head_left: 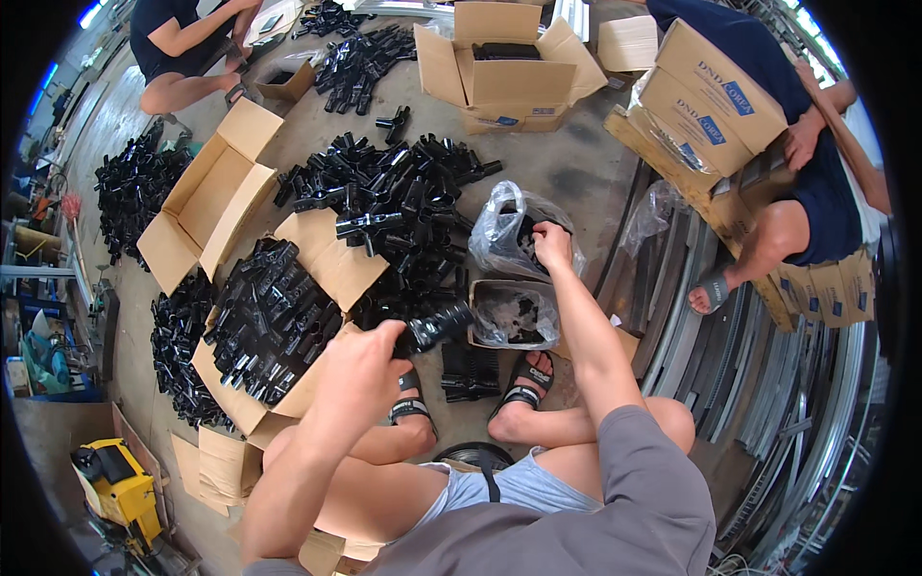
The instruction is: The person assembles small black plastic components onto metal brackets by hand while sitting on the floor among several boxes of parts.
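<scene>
My left hand (363,357) is closed round a glossy black ribbed tubular fitting (438,329), held up in front of my knees. Just inside the mouth of a clear plastic bag (497,223), my right hand (552,244) has its fingers pinched together over small dark pieces. What is between those fingertips is too small to make out. Below that bag stands a small carton (472,332) with a plastic liner and a few black bits inside. On the floor between my feet sits a little group of black fittings (469,372).
A large heap of black fittings (413,192) lies ahead, beside an open carton (322,252) packed with them. Another open carton (226,187) stands farther left. Two co-workers sit nearby, one by stacked cartons (711,101) at right. Metal profiles (768,384) line the right; a yellow machine (130,494) stands lower left.
</scene>
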Demonstrator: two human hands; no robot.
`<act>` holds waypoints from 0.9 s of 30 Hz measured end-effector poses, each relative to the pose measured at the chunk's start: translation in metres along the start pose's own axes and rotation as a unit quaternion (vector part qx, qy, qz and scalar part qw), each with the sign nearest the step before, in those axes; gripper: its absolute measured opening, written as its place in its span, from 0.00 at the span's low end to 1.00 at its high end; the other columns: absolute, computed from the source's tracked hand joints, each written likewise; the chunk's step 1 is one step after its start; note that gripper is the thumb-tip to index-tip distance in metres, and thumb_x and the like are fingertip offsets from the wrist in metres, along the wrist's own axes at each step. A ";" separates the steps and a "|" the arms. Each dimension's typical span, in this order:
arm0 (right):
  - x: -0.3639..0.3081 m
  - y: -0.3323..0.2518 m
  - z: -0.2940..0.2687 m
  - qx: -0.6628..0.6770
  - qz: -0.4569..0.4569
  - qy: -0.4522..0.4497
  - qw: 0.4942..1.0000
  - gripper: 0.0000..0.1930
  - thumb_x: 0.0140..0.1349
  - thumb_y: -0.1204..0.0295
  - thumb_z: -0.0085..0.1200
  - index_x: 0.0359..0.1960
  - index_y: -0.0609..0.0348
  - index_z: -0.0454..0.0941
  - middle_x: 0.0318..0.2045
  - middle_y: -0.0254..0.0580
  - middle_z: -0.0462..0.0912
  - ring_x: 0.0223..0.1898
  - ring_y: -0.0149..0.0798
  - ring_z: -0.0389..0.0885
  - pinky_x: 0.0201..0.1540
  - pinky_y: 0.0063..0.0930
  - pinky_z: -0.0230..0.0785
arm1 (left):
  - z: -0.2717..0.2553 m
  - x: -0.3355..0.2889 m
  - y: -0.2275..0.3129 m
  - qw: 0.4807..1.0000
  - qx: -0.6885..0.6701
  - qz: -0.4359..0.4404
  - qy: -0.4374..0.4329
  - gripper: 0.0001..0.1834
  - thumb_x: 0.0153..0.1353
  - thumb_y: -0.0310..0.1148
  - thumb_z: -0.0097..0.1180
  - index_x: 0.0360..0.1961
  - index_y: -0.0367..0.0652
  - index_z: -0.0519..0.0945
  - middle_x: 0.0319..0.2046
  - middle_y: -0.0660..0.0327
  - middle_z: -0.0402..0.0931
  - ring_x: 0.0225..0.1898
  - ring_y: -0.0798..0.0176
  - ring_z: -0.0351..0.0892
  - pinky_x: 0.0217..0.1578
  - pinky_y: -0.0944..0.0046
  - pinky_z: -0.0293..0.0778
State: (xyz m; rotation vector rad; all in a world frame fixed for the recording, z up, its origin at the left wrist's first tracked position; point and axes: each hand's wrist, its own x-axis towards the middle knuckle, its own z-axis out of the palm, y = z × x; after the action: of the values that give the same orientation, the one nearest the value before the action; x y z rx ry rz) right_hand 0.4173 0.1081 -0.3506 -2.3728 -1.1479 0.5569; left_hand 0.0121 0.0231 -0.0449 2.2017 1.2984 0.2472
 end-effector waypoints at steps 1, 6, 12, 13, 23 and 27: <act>0.003 -0.007 0.012 -0.001 0.004 -0.005 1.000 0.15 0.64 0.68 0.61 0.51 0.52 0.87 0.46 0.48 0.89 0.50 0.53 0.87 0.55 0.46 0.77 | 0.003 0.000 -0.003 1.000 -0.016 0.023 0.011 0.19 0.53 0.28 0.72 0.47 0.39 0.84 0.26 0.47 0.83 0.31 0.42 0.85 0.32 0.50 0.79; 0.013 -0.019 0.045 -0.150 -0.172 0.023 0.973 0.11 0.70 0.65 0.54 0.45 0.59 0.81 0.42 0.54 0.83 0.47 0.60 0.83 0.51 0.51 0.77 | 0.003 0.008 0.001 0.999 -0.020 0.000 -0.034 0.20 0.54 0.28 0.71 0.49 0.38 0.82 0.28 0.46 0.83 0.31 0.42 0.85 0.32 0.50 0.78; 0.031 0.002 0.054 -0.230 -0.252 0.034 0.939 0.11 0.74 0.68 0.49 0.43 0.61 0.81 0.41 0.55 0.82 0.42 0.58 0.83 0.49 0.49 0.77 | 0.000 0.019 0.001 0.996 -0.038 -0.025 -0.072 0.21 0.55 0.28 0.71 0.50 0.36 0.82 0.29 0.45 0.84 0.33 0.41 0.85 0.35 0.49 0.78; 0.029 -0.001 0.053 -0.212 -0.267 0.040 0.939 0.09 0.72 0.70 0.52 0.43 0.62 0.81 0.43 0.53 0.83 0.45 0.57 0.83 0.50 0.51 0.76 | 0.002 0.017 -0.002 0.996 -0.037 -0.029 -0.070 0.21 0.55 0.28 0.71 0.50 0.36 0.82 0.29 0.45 0.84 0.33 0.41 0.85 0.35 0.49 0.78; -0.122 -0.135 -0.074 0.308 -0.128 0.154 0.930 0.08 0.67 0.72 0.65 0.43 0.63 0.83 0.37 0.42 0.89 0.37 0.34 0.88 0.44 0.29 0.78 | 0.005 0.014 -0.004 0.997 0.064 -0.032 0.033 0.21 0.50 0.24 0.71 0.46 0.34 0.80 0.32 0.46 0.84 0.36 0.43 0.87 0.36 0.49 0.81; -0.202 -0.201 -0.129 0.323 -0.395 0.045 0.859 0.08 0.62 0.79 0.68 0.42 0.60 0.85 0.38 0.40 0.90 0.36 0.35 0.88 0.42 0.28 0.79 | 0.007 0.011 -0.003 0.992 0.105 0.002 0.074 0.20 0.51 0.23 0.70 0.45 0.35 0.79 0.32 0.47 0.85 0.37 0.44 0.87 0.36 0.50 0.81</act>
State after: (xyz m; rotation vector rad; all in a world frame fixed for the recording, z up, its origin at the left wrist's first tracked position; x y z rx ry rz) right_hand 0.2445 0.0307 -0.1016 -1.2007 -1.4604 0.4253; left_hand 0.0189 0.0308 -0.0540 2.4005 1.4576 0.2916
